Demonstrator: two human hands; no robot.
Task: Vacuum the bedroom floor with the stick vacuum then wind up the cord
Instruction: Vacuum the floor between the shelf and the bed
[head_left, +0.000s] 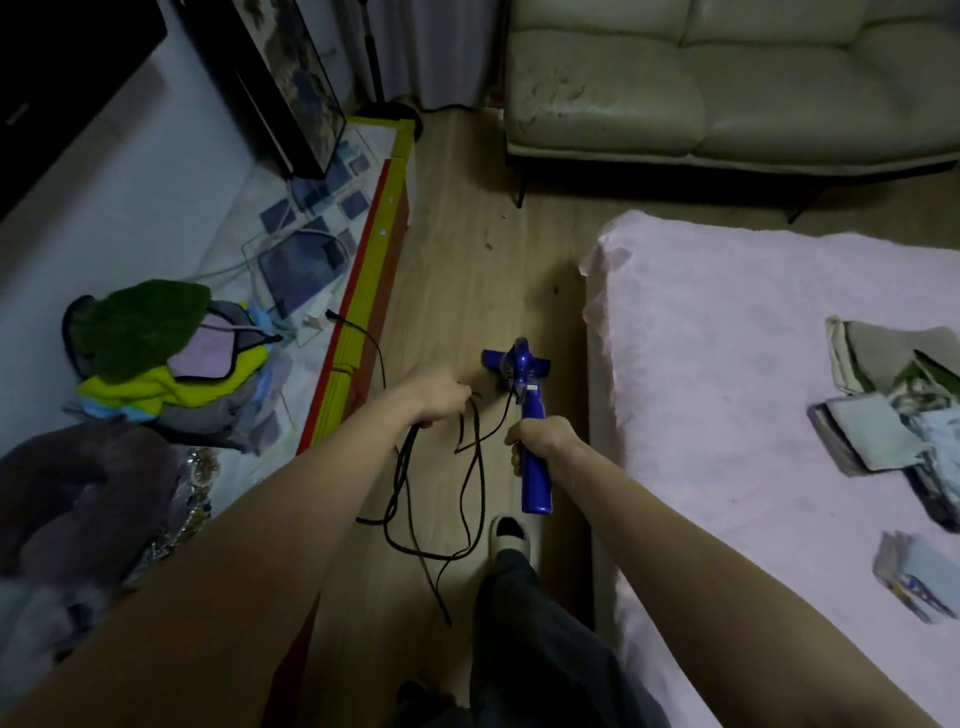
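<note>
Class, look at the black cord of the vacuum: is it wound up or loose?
Loose. The cord sprawls in open loops over the floor; the left hand holds only a few strands.

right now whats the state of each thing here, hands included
stick vacuum: upright, head on the floor
left hand: gripping gathered loops of cord
right hand: gripping the vacuum handle
cord: partly gathered, loose loops on the floor
cord plug: lying free by the yellow edge
clothes pile: heaped
</note>
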